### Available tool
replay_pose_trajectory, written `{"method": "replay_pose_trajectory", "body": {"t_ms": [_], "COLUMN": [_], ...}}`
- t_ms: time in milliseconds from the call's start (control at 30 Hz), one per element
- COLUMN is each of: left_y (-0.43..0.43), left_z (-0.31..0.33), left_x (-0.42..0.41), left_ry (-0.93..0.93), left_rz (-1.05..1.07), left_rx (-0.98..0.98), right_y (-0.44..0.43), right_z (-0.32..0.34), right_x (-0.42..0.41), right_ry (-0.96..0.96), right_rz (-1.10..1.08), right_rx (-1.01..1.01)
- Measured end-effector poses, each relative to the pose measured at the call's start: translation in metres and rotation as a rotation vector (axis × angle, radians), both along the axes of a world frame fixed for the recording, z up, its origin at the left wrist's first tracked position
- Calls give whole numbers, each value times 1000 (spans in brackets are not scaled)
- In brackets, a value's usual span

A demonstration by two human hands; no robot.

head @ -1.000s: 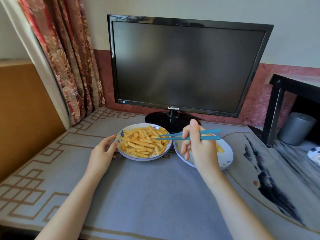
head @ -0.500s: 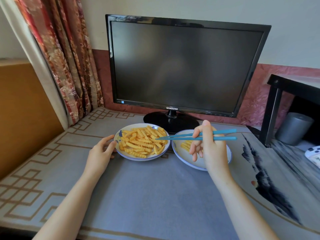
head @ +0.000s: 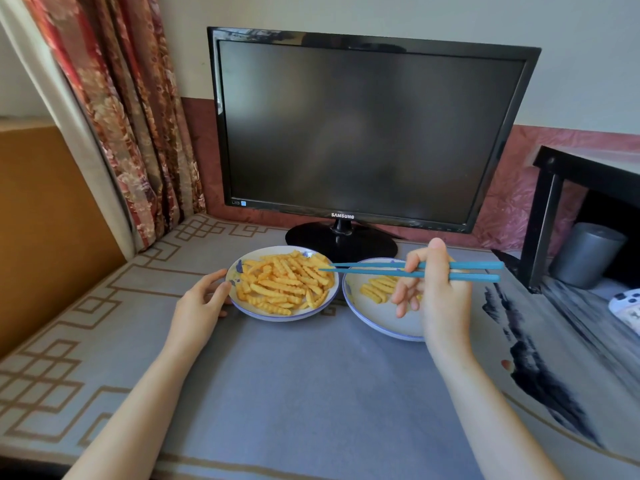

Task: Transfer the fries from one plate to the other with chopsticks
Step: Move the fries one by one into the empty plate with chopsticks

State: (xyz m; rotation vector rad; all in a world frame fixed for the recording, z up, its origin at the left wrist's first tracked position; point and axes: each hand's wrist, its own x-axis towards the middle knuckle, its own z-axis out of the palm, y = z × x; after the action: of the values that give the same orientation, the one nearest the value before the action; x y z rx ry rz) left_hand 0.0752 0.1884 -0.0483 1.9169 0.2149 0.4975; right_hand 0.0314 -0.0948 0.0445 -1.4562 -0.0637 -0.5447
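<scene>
Head view. The right hand is clenched around a pair of slim teal plastic chopsticks, its grip near their rear third; the tips rest open over the near-right part of the heap of crinkle-cut yellow fries in the full white blue-rimmed plate. The left hand lies with fingers loosely curled against that plate's left rim, enclosing nothing. A second white blue-rimmed plate, just beside the first toward the worktop's right edge, carries a few transferred fries. Judged handling: the fries are light, fairly stiff, ridged but possibly greasy, and breakable; a pinch at mid-length should balance one best. The worktop is covered by a grey mat with a brown fret border. A black flat monitor stands at its rear edge, and a red floral curtain hangs at the rear-left corner.
</scene>
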Motion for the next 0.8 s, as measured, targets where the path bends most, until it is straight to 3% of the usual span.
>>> {"method": "replay_pose_trajectory", "body": {"t_ms": [367,533,800], "left_y": [-1,0,1], "left_z": [1,1,-1], "left_x": [-1,-2,0], "left_ry": [2,1,0], "left_rz": [6,7,-2], "left_rx": [10,11,9], "right_y": [-61,-61,-41], "right_z": [-11,-21,1], "right_x": [6,9,1], "right_ry": [-32,-19,-54], "right_rz": [-198,-185,-134], "right_rx": [-106,-172,-82]}}
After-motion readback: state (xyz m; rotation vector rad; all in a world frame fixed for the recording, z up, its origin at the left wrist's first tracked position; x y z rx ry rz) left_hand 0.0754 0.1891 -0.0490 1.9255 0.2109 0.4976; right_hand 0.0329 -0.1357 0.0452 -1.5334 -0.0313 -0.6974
